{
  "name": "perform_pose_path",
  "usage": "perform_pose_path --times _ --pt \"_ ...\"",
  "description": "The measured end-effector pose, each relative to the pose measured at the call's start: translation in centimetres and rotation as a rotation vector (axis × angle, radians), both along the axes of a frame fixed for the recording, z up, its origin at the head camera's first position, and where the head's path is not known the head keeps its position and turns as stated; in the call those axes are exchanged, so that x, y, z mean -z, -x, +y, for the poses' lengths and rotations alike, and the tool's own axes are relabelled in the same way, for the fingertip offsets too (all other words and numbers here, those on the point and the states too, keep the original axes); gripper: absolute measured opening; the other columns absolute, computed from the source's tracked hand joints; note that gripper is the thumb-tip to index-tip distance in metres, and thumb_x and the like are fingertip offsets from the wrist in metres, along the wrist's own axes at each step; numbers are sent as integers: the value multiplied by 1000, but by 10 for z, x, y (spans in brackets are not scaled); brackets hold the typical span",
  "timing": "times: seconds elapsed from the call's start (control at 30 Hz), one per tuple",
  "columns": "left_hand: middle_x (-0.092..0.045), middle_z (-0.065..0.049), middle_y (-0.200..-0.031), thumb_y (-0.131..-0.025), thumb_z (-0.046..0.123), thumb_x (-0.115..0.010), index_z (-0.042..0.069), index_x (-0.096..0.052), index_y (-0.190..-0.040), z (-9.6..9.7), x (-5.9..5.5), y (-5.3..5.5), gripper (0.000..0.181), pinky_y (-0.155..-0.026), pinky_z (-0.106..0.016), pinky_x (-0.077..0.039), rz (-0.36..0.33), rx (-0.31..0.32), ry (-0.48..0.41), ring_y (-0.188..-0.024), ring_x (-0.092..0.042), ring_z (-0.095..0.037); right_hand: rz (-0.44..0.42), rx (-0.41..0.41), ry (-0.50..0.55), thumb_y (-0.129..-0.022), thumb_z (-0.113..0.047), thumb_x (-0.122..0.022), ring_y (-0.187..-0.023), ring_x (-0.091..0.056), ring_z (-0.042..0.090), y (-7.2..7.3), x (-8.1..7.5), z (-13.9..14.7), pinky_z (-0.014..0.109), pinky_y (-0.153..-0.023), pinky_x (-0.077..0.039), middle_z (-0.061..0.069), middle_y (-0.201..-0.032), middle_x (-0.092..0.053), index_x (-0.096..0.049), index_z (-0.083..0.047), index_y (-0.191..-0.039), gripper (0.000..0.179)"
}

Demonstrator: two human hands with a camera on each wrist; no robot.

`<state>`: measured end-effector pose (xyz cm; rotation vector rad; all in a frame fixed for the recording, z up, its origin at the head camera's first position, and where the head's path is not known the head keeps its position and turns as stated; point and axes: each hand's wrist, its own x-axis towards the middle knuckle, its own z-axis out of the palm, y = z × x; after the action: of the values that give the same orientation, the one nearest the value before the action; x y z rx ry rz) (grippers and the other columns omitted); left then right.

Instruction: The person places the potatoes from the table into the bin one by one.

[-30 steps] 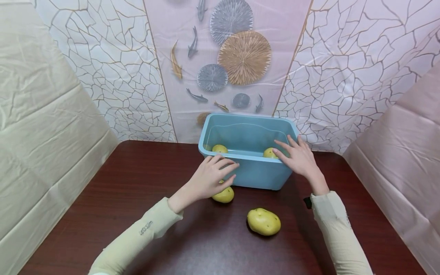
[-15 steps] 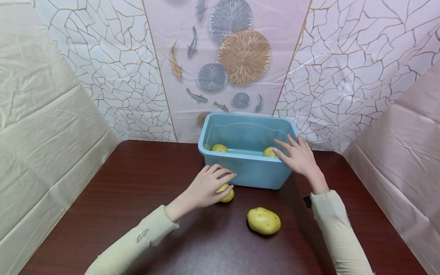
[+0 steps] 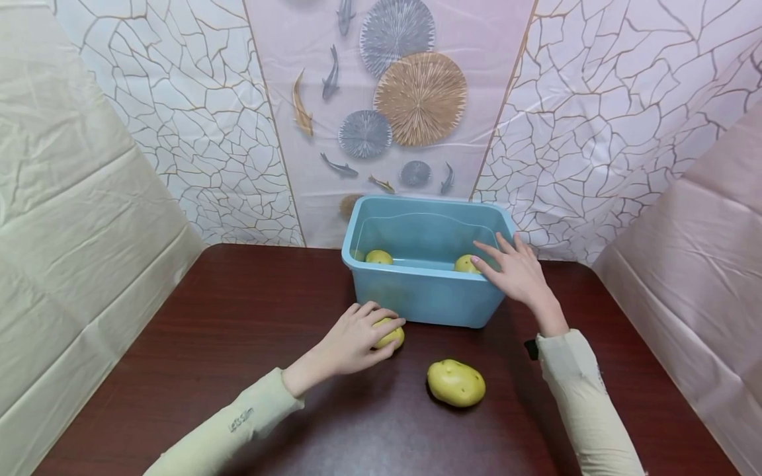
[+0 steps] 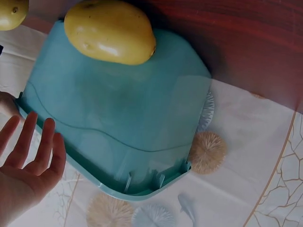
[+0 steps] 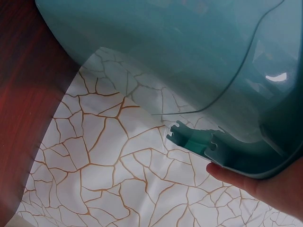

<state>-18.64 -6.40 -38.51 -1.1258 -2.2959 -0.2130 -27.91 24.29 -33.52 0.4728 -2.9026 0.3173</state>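
Observation:
My left hand (image 3: 351, 340) reaches over a yellow potato (image 3: 391, 334) that lies by the front left of a light-blue plastic bin (image 3: 428, 301). In the left wrist view, the loosely bent fingers of that hand (image 4: 33, 165) stand apart from the potato (image 4: 109, 30). At the bin's right end rests my right hand (image 3: 520, 274), its fingers spread over the rim. One of its fingers (image 5: 232, 177) lies along the rim in the right wrist view. Another potato (image 3: 456, 383) lies on the table, nearer to me.
Inside the bin are two more potatoes, one at the left (image 3: 379, 257) and one at the right (image 3: 466, 264). The dark red-brown table (image 3: 256, 291) ends at a patterned cloth backdrop (image 3: 208, 132) behind the bin. Pale cloth walls (image 3: 71, 264) stand on both sides.
My left hand has come down and back from near the bin's front rim to the potato in front of it. My right hand has stayed on the bin's right end.

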Motion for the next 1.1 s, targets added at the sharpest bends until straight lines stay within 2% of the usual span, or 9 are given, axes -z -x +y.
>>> perform_pose_path --times 0.23,0.47,0.7,1.1 --pt "-61 2 -110 -81 31 -58 20 -60 -111 -2 8 -3 32 -72 -32 -43 -12 5 11 -97 -54 -15 5 -3 -1 -88 -59 -29 -131 -2 52 0 0 1 64 -101 -9 27 -144 -20 -38 -20 -136 62" --pt "-58 0 -115 -81 36 -56 21 -57 -115 -5 14 -3 37 -75 -34 -45 -31 7 66 -103 -52 -18 1 2 -7 -89 -58 -30 -131 -2 52 0 2 2 64 -101 -9 27 -144 -20 -38 -20 -136 61" --pt "-55 -2 -119 -81 41 -56 21 -55 -118 -6 21 -2 41 -75 -35 -44 -11 10 103 -105 -50 -20 15 1 -5 -89 -58 -30 -131 -3 52 0 3 2 64 -101 -10 27 -143 -21 -39 -20 -136 61" --pt "-56 -5 -116 -77 39 -62 18 -56 -118 -10 33 2 46 -70 -35 -41 -14 47 74 -105 -51 -26 22 -4 0 -88 -59 -29 -131 -4 52 0 2 1 64 -101 -9 27 -143 -21 -40 -20 -135 62"
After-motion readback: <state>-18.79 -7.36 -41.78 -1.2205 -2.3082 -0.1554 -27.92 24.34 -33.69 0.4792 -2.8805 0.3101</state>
